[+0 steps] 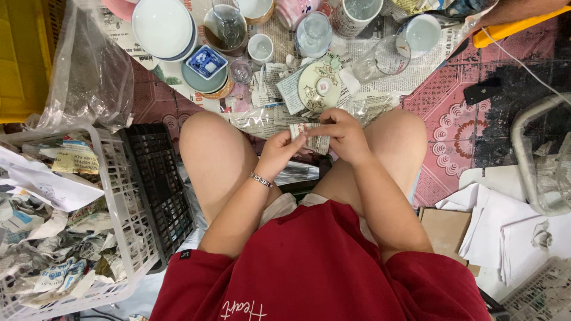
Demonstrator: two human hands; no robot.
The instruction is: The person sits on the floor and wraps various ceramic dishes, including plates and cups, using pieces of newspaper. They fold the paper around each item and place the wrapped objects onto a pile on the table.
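Note:
Between my knees, both hands hold a small object wrapped in newspaper (308,134). My left hand (281,150), with a metal bracelet at the wrist, grips the wrap from the left. My right hand (340,132) closes over it from the right and above. Just beyond my hands a small patterned saucer (319,86) lies on torn newspaper. Further out on the newspaper stand a stack of white plates (163,27), a blue-and-white square dish (206,62) on a green bowl, a small white cup (260,47) and several clear glasses (383,57).
A white plastic basket (122,202) full of crumpled newspaper stands at my left, with a black crate (159,178) beside it. A yellow crate (24,56) and a clear plastic bag (89,71) are at far left. White paper sheets (505,226) and cardboard lie at right on the patterned floor.

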